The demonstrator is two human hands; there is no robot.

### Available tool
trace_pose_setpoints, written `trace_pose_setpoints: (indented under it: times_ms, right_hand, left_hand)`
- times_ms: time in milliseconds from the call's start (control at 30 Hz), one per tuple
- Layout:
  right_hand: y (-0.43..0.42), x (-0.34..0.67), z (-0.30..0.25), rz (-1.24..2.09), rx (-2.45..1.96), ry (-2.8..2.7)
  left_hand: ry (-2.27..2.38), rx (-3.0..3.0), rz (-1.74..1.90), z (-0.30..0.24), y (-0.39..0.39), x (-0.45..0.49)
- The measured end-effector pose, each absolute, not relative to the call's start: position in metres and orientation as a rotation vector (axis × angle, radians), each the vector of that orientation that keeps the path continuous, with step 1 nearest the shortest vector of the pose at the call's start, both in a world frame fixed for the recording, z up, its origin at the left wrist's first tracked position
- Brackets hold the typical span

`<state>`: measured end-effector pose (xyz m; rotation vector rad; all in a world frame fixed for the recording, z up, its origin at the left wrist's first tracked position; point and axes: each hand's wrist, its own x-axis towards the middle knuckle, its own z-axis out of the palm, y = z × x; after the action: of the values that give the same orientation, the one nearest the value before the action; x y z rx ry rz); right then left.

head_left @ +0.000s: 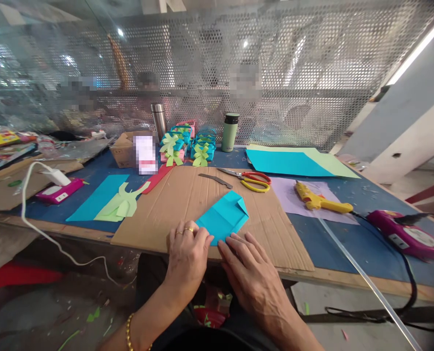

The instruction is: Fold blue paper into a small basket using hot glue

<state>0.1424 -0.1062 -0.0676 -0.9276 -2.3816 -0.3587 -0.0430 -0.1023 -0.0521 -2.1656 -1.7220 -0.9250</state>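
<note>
Your left hand [187, 249] and right hand [251, 275] both lie flat, fingers stretched out and gripping nothing. Their tips press on the near corner of the folded cyan paper sheet [222, 218], which lies on the brown corrugated cardboard sheet [275, 234] near the front of the blue-topped table [348, 234]. To crease well, I judge, pin the paper with the left fingertips and run the right ones outward along the fold, edges matched first. The paper's long axis runs diagonally from near-left to far-right. Its folded, pointed end faces away, toward the red-and-yellow-handled scissors [251, 180].
</note>
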Motion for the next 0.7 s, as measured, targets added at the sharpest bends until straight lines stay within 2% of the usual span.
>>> trace_pose_setpoints:
  times_ms: [300, 700]
  right_hand:
    - [-0.106, 0.143, -0.07, -0.364, -0.919, -2.378]
    - [-0.107, 0.141, -0.067, -0.389, -0.909, -2.369]
  left_hand:
    - [-1.466, -2.086, -0.916, -0.066, -0.121, -0.047]
    - [-1.517, -2.103, -0.727, -0.079, -0.129, -0.052]
